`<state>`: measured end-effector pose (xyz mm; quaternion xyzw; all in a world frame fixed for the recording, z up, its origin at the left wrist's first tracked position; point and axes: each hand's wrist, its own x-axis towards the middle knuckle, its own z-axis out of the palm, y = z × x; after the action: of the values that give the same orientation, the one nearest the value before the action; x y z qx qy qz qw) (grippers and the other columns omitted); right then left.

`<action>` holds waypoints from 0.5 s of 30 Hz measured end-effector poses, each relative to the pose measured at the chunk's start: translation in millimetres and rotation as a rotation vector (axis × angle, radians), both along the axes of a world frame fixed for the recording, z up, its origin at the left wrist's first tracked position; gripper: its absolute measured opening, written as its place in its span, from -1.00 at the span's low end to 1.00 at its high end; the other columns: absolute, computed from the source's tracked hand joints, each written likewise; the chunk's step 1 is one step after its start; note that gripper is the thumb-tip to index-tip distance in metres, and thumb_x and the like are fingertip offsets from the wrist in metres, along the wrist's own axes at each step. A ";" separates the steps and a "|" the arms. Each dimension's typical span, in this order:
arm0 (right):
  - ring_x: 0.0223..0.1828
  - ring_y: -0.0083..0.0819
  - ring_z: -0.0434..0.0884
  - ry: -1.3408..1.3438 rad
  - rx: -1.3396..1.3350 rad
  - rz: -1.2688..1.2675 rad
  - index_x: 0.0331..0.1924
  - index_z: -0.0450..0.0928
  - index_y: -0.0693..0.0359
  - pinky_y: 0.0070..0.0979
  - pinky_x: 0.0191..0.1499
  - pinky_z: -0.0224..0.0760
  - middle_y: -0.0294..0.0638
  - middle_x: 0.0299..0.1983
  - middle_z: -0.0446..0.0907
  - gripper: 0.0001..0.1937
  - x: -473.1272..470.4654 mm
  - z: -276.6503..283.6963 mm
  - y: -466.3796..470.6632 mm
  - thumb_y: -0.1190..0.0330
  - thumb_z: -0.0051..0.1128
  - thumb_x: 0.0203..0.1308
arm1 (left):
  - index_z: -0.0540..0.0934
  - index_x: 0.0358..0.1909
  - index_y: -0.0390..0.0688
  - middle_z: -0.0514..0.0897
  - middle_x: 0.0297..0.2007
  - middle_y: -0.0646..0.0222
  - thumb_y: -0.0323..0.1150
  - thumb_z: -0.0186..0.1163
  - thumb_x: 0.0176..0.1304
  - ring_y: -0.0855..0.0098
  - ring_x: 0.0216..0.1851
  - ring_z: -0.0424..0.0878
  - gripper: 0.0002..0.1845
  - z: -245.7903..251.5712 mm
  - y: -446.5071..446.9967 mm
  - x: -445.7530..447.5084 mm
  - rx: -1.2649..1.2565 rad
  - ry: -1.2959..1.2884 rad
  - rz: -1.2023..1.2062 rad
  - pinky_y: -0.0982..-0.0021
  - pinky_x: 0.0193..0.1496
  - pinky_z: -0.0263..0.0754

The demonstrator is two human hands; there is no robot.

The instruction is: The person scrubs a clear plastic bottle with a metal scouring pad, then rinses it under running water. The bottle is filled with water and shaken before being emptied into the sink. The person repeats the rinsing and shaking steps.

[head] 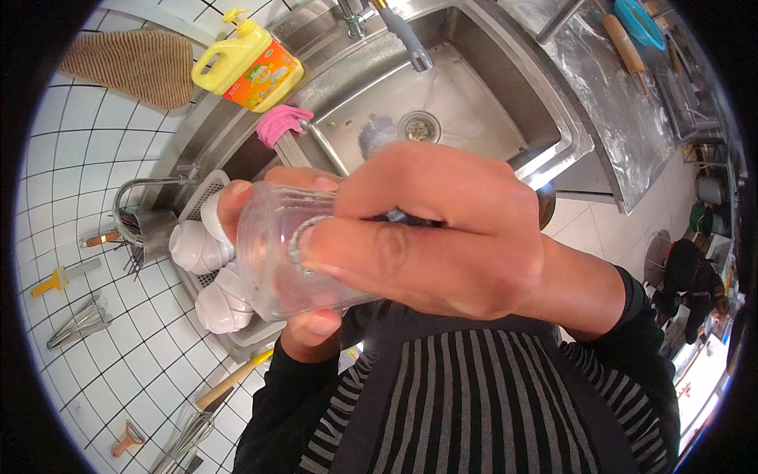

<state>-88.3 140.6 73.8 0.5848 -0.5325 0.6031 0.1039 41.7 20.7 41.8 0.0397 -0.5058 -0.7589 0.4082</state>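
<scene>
A clear plastic container (260,255), perhaps a cup or jar, lies sideways close to the camera. My left hand (314,326) grips it from behind, with fingertips showing above and the thumb below. My right hand (450,237) is over the container's right part, thumb and curled fingers pressed together. A small ring of metallic, bead-like wire (294,249) shows at the right thumb's tip, against the container; it looks like a steel scourer strand, but I cannot tell. What lies inside the right fist is mostly hidden.
Beyond my hands is a steel sink (474,89) with a hose spout (420,59) above it. A yellow detergent jug (251,65) and a pink cloth (283,123) are at its left. White bowls (222,308) stand in a draining tray (260,333). A rolling pin (623,44) lies on the right counter.
</scene>
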 end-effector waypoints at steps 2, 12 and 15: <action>-0.55 -0.46 0.58 0.007 0.021 0.007 -0.24 0.77 0.22 -0.59 -0.55 0.40 -0.23 -0.37 0.63 -0.79 0.7 -0.9 -1.7 0.53 0.45 -0.03 | 0.11 0.50 0.03 0.50 0.06 -0.04 -0.03 0.65 -0.22 0.09 0.06 0.57 0.23 -0.7 0.2 0.8 -0.022 0.026 -0.022 0.10 0.16 0.52; -0.57 -0.49 0.55 -0.031 0.030 0.046 -0.25 0.75 0.23 -0.60 -0.56 0.38 -0.24 -0.37 0.62 -0.81 5.0 -6.4 -5.5 0.51 0.44 -0.02 | 0.11 0.50 0.02 0.49 0.09 -0.04 -0.04 0.66 -0.22 0.13 0.07 0.57 0.23 2.7 -1.7 1.2 -0.053 0.004 -0.053 0.11 0.16 0.52; -0.57 -0.49 0.54 -0.048 -0.008 0.014 -0.26 0.74 0.23 -0.61 -0.56 0.38 -0.24 -0.39 0.61 -0.81 7.2 -5.9 -8.2 0.50 0.44 -0.02 | 0.12 0.49 0.03 0.49 0.09 -0.03 -0.06 0.67 -0.23 0.14 0.06 0.57 0.23 0.7 1.0 2.6 0.002 -0.035 -0.011 0.11 0.17 0.52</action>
<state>-81.1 132.5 68.0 0.5735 -0.5284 0.6196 0.0895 44.3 21.7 42.5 0.0504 -0.5121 -0.7610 0.3949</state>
